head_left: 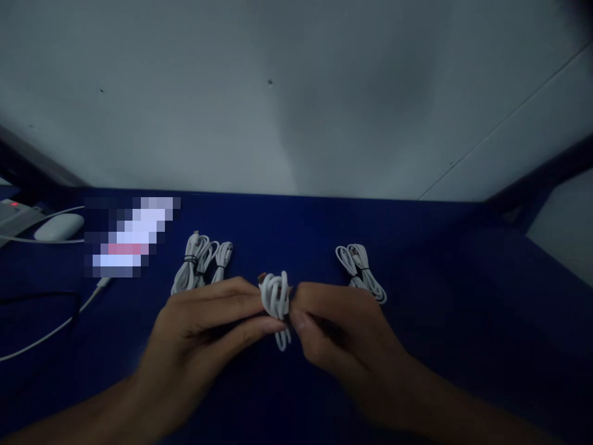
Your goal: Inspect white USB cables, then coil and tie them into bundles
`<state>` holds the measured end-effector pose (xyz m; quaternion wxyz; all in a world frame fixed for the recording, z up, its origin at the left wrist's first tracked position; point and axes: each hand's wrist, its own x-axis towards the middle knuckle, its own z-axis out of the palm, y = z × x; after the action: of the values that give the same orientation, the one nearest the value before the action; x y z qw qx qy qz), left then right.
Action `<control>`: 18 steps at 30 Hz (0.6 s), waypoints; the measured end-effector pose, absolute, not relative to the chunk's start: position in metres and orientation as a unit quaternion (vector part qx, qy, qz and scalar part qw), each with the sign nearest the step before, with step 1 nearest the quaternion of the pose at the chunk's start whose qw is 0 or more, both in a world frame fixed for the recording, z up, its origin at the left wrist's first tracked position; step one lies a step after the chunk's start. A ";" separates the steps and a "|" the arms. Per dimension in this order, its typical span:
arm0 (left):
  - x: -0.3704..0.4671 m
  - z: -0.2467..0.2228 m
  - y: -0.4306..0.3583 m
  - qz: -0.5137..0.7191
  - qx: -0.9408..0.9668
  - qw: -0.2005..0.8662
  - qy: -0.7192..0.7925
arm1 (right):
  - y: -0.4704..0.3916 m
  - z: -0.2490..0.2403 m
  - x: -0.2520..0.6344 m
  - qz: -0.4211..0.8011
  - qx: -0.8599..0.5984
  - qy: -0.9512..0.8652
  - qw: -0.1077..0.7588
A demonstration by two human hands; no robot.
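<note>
Between my hands is a coiled white cable [275, 295], bunched up above the blue table, with a brownish connector tip poking out at its upper left and a loop hanging below. My left hand [204, 327] is closed on the bundle from the left, thumb in front. From the other side my right hand [343, 334] pinches at the bundle's right edge; what exactly lies between those fingertips is hidden. Just beyond my left hand lie tied white cable bundles [197, 262]. Another tied white cable bundle [361, 272] rests past my right hand.
The blue table [287, 228] meets a pale wall [185, 123] at the back. At the left are a blurred-out lit phone-like device [134, 238] with a white cord plugged in, a white rounded case [59, 227] and a power strip [16, 216] with a red light.
</note>
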<state>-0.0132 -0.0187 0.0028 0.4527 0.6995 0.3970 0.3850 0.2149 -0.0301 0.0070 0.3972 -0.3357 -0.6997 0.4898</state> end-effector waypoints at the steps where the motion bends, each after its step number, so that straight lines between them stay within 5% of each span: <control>1: -0.012 0.004 -0.018 0.375 0.689 0.475 0.400 | -0.030 0.006 0.215 0.478 -0.331 -0.707 0.402; 9: -0.014 0.004 -0.014 0.308 0.606 0.605 0.414 | -0.027 -0.001 0.213 0.382 -0.296 -0.758 0.438; 18: -0.015 0.005 -0.010 0.289 0.557 0.660 0.413 | -0.029 -0.002 0.213 0.414 -0.311 -0.735 0.437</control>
<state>-0.0146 -0.0098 0.0053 0.6597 0.5575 0.4127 0.2893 0.2126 -0.0292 -0.0024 0.4369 -0.3110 -0.7355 0.4141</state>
